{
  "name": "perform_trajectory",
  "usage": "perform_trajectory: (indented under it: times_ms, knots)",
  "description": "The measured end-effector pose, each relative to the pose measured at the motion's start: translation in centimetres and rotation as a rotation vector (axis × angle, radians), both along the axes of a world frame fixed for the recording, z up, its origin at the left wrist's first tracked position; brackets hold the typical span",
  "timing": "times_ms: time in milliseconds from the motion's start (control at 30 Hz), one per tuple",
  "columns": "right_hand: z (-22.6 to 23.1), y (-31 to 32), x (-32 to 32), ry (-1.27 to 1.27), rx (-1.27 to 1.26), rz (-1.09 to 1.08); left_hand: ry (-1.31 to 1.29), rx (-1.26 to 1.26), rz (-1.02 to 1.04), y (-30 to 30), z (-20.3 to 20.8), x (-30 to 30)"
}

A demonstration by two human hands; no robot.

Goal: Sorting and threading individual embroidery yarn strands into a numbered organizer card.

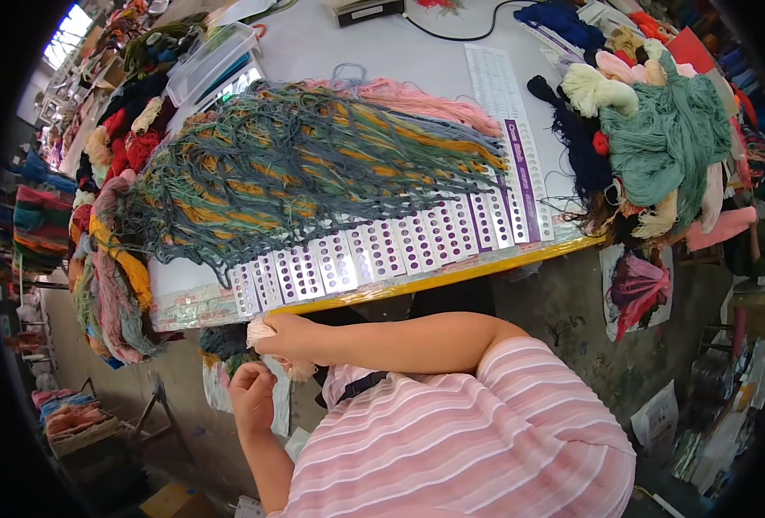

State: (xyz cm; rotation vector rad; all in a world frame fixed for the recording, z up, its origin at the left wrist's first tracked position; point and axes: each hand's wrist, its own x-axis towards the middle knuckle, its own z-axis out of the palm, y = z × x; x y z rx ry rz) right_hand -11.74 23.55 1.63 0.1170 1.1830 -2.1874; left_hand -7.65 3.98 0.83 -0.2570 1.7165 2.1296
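Observation:
My right hand [283, 337] is just below the table's yellow front edge [451, 274], closed on a small bundle of pale pink yarn [259, 328]. My left hand [251, 393] is a little lower with its fingers curled, close to the same yarn; I cannot tell whether it grips anything. Above both hands a row of white punched cards with purple holes [374, 250] lies along the table edge. Long strands of grey, orange, green and pink yarn [313, 164] fan out from the cards across the table.
Heaps of yarn skeins lie at the table's left end [110, 285] and right end [658, 129]. A clear plastic box [210, 60] and a black cable [451, 34] are at the far side. Bags and yarn sit on the floor [637, 293].

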Motion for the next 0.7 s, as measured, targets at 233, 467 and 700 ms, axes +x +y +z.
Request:
perform_trajectory:
  times_ms: [233,467,700]
  knots:
    - [-0.1,0.6,-0.5,0.154,0.149,-0.025,0.243,-0.294,-0.225,3.6,-2.1,-1.1]
    - [2.5,0.1,1.3,0.775,0.663,0.008,0.025,0.780,0.083,5.0,1.7,-2.0]
    - [3.1,-0.1,0.1,0.606,0.291,-0.022,0.252,0.143,-0.073,3.5,8.3,-3.2]
